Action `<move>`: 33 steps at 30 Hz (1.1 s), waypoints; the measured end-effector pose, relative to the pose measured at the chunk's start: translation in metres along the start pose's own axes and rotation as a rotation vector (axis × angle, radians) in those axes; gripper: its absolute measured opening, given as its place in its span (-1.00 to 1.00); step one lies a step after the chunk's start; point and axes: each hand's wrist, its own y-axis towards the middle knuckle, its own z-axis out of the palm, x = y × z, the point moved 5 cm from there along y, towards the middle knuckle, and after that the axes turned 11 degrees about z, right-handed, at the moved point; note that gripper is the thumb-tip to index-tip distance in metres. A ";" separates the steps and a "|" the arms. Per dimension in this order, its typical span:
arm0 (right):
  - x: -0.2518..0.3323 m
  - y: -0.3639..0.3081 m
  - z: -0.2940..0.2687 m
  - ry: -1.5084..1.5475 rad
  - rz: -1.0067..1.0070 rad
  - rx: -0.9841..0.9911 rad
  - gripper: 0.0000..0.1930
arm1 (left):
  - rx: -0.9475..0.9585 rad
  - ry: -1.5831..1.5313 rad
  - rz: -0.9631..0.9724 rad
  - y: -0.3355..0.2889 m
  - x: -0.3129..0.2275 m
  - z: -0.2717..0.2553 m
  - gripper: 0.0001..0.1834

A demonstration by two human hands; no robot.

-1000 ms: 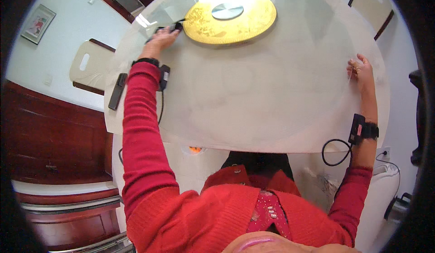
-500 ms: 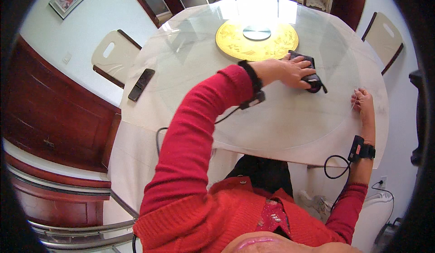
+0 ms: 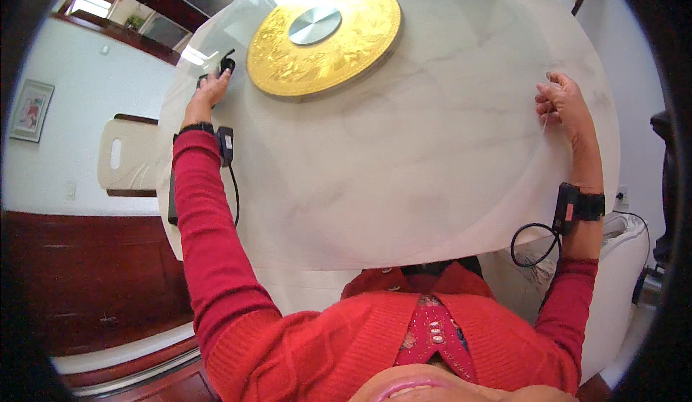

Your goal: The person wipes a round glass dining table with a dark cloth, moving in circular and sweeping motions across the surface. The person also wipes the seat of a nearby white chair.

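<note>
My left hand point(image 3: 209, 91) is at the far left part of the round table, closed on a small black pouch point(image 3: 228, 63) with a short strap. Most of the pouch is hidden behind the fingers. Over the right side of the glass tabletop, my right hand point(image 3: 561, 103) has its fingers curled together near the rim of the glass. Whether something small is between those fingertips I cannot make out. Beside my left forearm, a dark phone point(image 3: 173, 202) lies at the table's left edge, mostly covered by the sleeve.
A golden turntable point(image 3: 324, 56) with a silver centre disc stands on the marbled table point(image 3: 404, 171) at the back. A cream chair point(image 3: 128, 155) is on the left. A white rounded bin-like thing point(image 3: 613, 294) is at the lower right. Wrist devices with black cables sit on both forearms.
My left hand has carried the black pouch from right of the turntable to its left. The view has turned, shifting the turntable leftward in it. My right hand stays by the glass rim.
</note>
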 end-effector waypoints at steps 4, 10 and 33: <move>0.001 -0.005 0.001 -0.006 0.020 -0.016 -0.35 | 0.047 0.021 0.164 0.053 -0.081 -0.010 -0.12; 0.000 -0.004 0.004 0.067 0.054 -0.025 -0.43 | 0.105 -0.090 0.246 0.078 -0.240 -0.032 -0.12; -0.002 0.005 0.004 0.094 -0.018 -0.030 -0.43 | -0.034 -0.013 0.591 0.008 -0.250 -0.005 -0.16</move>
